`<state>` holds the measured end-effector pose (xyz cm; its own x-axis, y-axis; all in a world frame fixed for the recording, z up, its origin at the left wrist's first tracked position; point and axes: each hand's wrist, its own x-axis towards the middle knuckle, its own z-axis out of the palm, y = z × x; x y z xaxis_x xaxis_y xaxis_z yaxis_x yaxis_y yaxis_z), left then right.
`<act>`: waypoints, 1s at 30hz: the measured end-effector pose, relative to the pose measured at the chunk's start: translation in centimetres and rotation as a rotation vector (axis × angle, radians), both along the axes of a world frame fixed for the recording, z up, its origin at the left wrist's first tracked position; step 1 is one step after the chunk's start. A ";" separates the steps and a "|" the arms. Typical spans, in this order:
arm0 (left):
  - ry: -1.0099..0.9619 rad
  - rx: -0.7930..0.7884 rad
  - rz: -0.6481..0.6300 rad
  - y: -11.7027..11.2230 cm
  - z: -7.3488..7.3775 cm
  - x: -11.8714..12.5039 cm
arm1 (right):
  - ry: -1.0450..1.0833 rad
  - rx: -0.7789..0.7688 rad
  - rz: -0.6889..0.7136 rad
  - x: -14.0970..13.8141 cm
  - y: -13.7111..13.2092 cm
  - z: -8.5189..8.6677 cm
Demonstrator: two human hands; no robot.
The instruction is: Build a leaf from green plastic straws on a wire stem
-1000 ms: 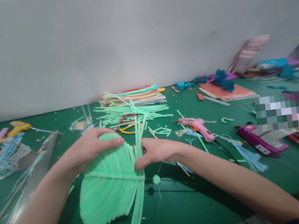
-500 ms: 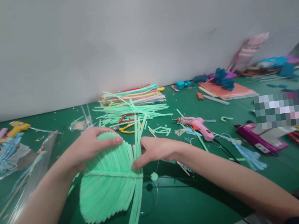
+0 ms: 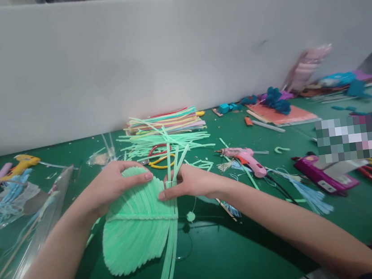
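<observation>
A leaf shape built of mint-green pipe cleaners [image 3: 135, 240] is held above the table, with a raised midrib running across it. My left hand [image 3: 120, 184] grips its upper left part, thumb on the near face and fingers behind. At the leaf's right edge, my right hand [image 3: 188, 184] pinches the edge and the upright pipe cleaner strands [image 3: 170, 261], its thumb in front and other fingers mostly hidden. These long loose strands reach past the leaf at top and bottom. A small green fuzzy ball [image 3: 190, 216] hangs by a thin wire to the right of the midrib's end.
Behind my hands lie pipe cleaner bundles [image 3: 170, 123] and yellow-and-red-handled pliers [image 3: 161, 161]. A pink glue gun [image 3: 247, 157] rests to the right, near a purple device [image 3: 326, 176]. A yellow glue gun [image 3: 24, 164] lies at left. A white partition [image 3: 161, 52] stands behind.
My right hand has slid slightly up along the leaf's edge, its thumb now higher and farther left. The strand tops lean more to the right. My left hand keeps its grip.
</observation>
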<state>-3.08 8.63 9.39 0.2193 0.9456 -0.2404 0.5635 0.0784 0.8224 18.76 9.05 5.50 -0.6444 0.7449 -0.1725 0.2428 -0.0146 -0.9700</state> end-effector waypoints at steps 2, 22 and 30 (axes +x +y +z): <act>0.012 0.014 -0.019 -0.1 0.0 0.1 | 0.035 0.011 -0.026 -0.1 -0.1 0.0; -0.055 -0.030 0.058 0.2 -0.1 -0.4 | 0.053 0.001 -0.008 0.7 1.3 -0.3; -0.036 -0.018 0.073 0.1 -0.2 -0.1 | 0.089 -0.001 -0.046 0.1 0.5 0.2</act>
